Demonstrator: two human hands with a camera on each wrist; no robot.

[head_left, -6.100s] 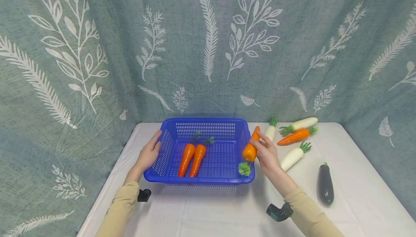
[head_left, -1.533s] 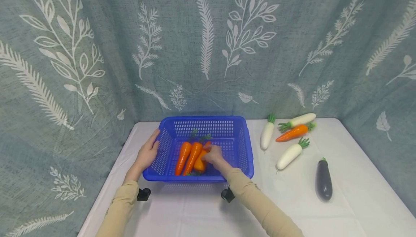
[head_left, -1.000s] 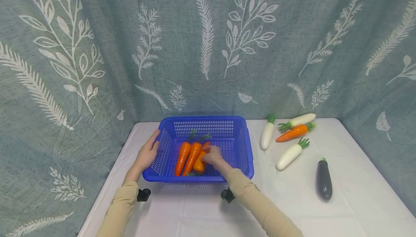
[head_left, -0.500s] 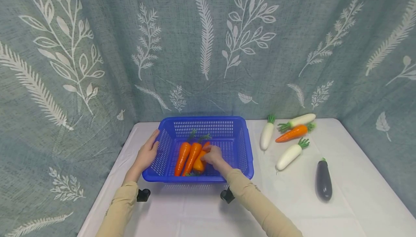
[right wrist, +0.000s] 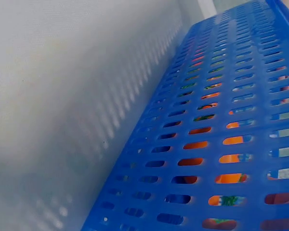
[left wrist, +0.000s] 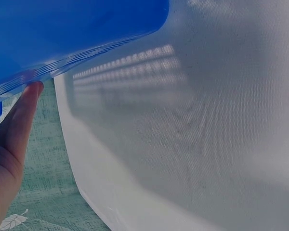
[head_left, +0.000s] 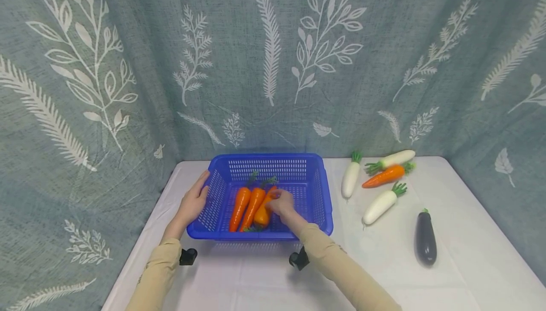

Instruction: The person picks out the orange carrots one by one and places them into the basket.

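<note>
The blue plastic basket (head_left: 260, 236) holds three orange toy carrots side by side: a left carrot (head_left: 240, 209), a middle carrot (head_left: 253, 209) and a right carrot (head_left: 261, 216). My right hand (head_left: 283, 205) reaches over the basket's front rim, thumb and fingers pinching the narrow upper part of the right carrot. Against the basket's left side rests my left hand (head_left: 193, 205), its fingers fairly straight. The left wrist view shows one digit (left wrist: 24, 118) touching the blue rim; the other fingers are hidden there. Orange patches show through the perforated basket wall (right wrist: 183, 144) in the right wrist view.
Right of the basket lie several white radishes, including a near one (head_left: 379, 205) and one beside the basket (head_left: 351, 178). A further carrot (head_left: 386, 176) lies behind, and a dark eggplant (head_left: 425, 237) at the right. A patterned curtain (head_left: 256, 64) closes off the white table's back.
My right hand has brought the carrot from over the basket's right rim down beside the other two. Over the last second it stays nearly still there. The left hand keeps its place.
</note>
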